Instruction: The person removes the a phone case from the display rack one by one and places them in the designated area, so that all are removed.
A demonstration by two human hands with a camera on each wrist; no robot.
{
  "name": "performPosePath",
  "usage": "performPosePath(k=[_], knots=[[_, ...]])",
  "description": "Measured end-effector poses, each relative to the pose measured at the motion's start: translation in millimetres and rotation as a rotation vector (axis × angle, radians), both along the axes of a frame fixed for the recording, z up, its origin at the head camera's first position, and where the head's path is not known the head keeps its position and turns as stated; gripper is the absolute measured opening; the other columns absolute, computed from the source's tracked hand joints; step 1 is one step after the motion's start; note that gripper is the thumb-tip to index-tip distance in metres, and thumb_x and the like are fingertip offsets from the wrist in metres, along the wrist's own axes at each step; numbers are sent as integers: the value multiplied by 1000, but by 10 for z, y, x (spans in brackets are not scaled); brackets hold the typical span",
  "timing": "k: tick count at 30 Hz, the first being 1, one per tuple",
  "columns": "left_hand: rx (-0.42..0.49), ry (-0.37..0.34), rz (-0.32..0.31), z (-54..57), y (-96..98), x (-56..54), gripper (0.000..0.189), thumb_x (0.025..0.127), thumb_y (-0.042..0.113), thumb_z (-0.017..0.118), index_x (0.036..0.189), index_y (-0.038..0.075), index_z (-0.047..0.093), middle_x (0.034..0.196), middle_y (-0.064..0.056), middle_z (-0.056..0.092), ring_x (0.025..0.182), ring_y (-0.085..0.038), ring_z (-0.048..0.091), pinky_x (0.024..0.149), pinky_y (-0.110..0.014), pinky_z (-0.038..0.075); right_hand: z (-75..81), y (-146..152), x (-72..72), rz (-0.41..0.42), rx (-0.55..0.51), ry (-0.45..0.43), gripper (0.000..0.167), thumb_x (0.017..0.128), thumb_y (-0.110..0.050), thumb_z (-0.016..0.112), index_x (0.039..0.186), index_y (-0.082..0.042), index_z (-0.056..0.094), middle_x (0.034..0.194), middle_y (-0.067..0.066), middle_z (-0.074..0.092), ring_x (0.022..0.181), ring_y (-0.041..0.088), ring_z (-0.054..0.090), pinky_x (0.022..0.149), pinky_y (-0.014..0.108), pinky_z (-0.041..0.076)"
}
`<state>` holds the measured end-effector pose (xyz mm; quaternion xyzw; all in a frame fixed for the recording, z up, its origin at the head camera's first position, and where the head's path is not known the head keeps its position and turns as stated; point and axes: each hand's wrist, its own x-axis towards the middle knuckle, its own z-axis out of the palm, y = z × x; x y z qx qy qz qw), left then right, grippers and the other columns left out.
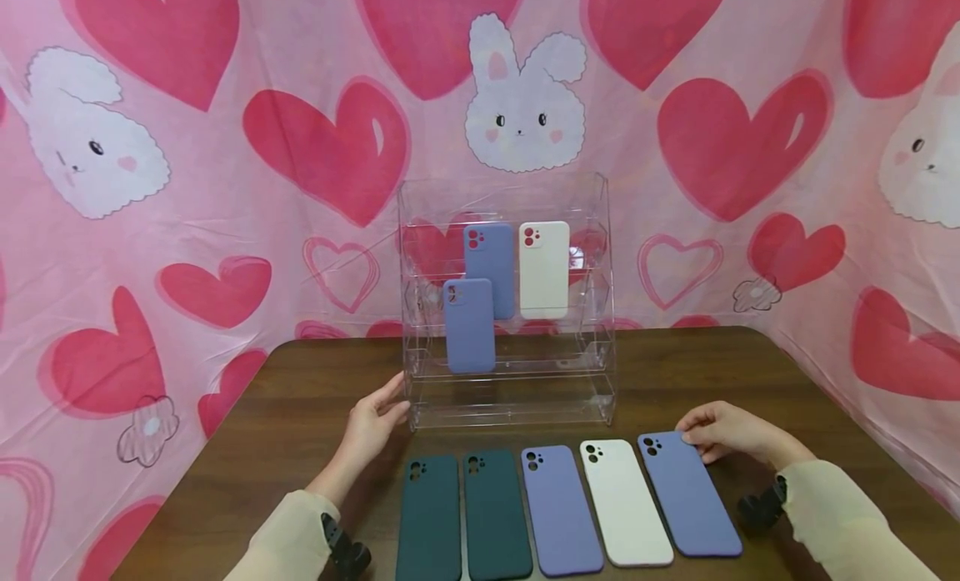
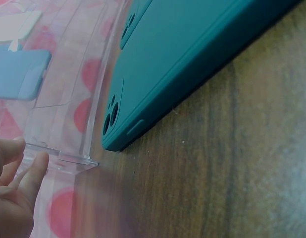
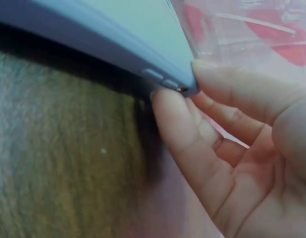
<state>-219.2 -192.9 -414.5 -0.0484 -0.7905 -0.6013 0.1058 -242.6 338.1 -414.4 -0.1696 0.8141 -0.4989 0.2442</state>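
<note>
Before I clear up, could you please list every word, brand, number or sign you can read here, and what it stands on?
None can be read in any view.
Phone cases and clear rack: no legible lettering.
Pink cloth: pictures such as hearts and rabbit faces, no readable words.
Black wrist devices: too small and dark to tell.

wrist views seemingly low, head high
</note>
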Motion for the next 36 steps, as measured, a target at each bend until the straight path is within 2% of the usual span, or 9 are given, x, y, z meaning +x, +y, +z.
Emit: performPosePath(k=[13,27,31,36], knots=[[8,4,-16,46,18,16,49,87,-6,58,134,2,47,128,-22,49,104,-38,56,78,-35,53,5,-91,45,-71,81,50,17,86,-1,58,96,13,59,67,6,54,58,17,54,53,32,56],[11,8,-2,9,14,2,49,85,-8,59,132,3,49,126,-21,52,102,-38,57,76,-33,54,54,-121,73,-83,97,81,19,85,-2,61,96,13,59,70,6,55,60,18,54,53,33,56],[3,7,2,1,14,3,50,85,-9,59,132,3,49,125,-21,52,101,-39,57,75,-32,54,147,-133,49,-99,102,114,26,86,-5,63,99,16,58,72,7,56,62,20,55,55,35,56],[19,-2,4,-9,9,-5,50,85,-9,59,133,3,49,126,-21,52,103,-39,56,76,-32,54,381,-196,6,-107,80,177,34,86,-8,63,106,18,54,76,11,55,66,22,56,59,37,57]])
